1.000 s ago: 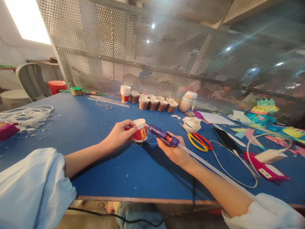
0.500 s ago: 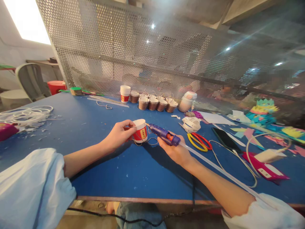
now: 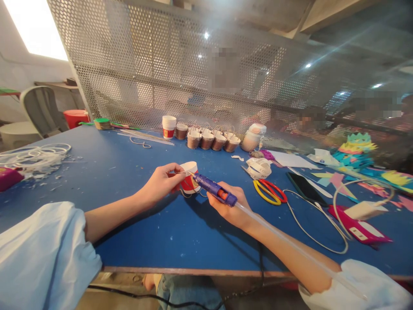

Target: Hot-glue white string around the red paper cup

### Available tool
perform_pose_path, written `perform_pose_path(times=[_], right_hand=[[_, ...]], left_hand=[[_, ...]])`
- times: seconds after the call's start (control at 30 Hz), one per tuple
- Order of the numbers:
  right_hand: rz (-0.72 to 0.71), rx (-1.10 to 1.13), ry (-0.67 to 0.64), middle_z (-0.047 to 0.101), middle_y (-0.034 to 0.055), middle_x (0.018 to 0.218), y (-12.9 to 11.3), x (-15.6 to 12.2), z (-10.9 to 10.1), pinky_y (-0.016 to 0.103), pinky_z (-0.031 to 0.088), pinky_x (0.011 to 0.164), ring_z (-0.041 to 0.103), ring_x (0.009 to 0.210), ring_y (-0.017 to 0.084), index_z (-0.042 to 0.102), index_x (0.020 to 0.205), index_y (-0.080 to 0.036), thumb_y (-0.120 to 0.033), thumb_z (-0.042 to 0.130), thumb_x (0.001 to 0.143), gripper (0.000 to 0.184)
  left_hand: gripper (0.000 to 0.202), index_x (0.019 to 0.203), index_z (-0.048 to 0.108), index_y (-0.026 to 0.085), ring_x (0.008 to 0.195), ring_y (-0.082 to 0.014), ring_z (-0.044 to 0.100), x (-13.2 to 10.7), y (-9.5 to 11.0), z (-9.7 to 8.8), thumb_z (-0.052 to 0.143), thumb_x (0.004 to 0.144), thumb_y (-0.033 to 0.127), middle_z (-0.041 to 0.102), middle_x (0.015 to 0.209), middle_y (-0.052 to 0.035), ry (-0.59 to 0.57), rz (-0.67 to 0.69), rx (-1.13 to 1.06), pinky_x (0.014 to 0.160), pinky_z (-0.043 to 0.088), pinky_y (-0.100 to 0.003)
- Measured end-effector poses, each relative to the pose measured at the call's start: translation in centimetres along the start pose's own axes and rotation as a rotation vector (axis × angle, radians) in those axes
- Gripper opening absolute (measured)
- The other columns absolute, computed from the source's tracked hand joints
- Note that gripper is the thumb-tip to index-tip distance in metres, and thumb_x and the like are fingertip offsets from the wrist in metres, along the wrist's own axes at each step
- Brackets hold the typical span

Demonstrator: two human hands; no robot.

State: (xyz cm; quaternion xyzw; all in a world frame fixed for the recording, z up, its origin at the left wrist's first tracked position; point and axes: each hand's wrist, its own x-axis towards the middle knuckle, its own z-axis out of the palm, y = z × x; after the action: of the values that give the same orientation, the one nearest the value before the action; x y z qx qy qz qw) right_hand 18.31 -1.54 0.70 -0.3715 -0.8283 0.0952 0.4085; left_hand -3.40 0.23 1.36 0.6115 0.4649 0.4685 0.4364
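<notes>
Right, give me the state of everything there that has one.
Red-and-white paper cup: mouth up, held by left hand
Purple glue gun: loaded with clear stick, in right hand
Red-banded white paper cups: stacked
Brown-sided cups: upright
Black smartphone: flat, screen dark
Thin white cord: coiled
Scissors with yellow and red handles: opening unclear

The cup (image 3: 189, 185) is left of the glue gun (image 3: 211, 187), before the cup row (image 3: 207, 140) on the counter (image 3: 145, 241). Scissors (image 3: 271, 191) lie left of the phone (image 3: 306, 189). Behind the cup row stands a mesh (image 3: 174, 60).
</notes>
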Motion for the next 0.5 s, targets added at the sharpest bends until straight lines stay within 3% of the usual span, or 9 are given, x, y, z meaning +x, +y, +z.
perform_pose_path(times=[0.17, 0.37, 0.5], right_hand=[[0.041, -0.039, 0.106, 0.052, -0.0039, 0.054, 0.25, -0.01, -0.13, 0.021, 0.039, 0.05, 0.044, 0.048, 0.008, 0.047, 0.065, -0.021, -0.029, 0.055, 0.083, 0.021], [-0.033, -0.034, 0.038, 0.054, -0.0042, 0.056, 0.12, -0.12, -0.17, 0.02, 0.039, 0.05, 0.046, 0.047, 0.008, 0.054, 0.072, -0.021, -0.026, 0.056, 0.082, 0.012], [-0.071, -0.03, 0.068, 0.055, -0.0043, 0.057, 0.25, -0.09, -0.02, 0.02, 0.039, 0.05, 0.047, 0.047, 0.008, 0.053, 0.071, -0.02, -0.023, 0.057, 0.082, 0.012]], left_hand=[[0.02, 0.074, 0.054, 0.016, 0.047, -0.0084, 0.047, 0.02, 0.01, 0.0, 0.06, 0.077, 0.035, 0.052, 0.051, 0.0044, 0.002, -0.013, 0.001, 0.047, 0.034, -0.019], [0.024, 0.074, 0.054, 0.016, 0.047, -0.0081, 0.045, -0.1, 0.03, -0.02, 0.06, 0.078, 0.039, 0.051, 0.05, 0.0043, 0.006, -0.006, 0.01, 0.046, 0.034, -0.019], [0.024, 0.073, 0.054, 0.017, 0.047, -0.0083, 0.044, -0.07, 0.06, -0.03, 0.06, 0.078, 0.039, 0.05, 0.05, 0.0044, 0.009, 0.003, 0.024, 0.046, 0.034, -0.019]])
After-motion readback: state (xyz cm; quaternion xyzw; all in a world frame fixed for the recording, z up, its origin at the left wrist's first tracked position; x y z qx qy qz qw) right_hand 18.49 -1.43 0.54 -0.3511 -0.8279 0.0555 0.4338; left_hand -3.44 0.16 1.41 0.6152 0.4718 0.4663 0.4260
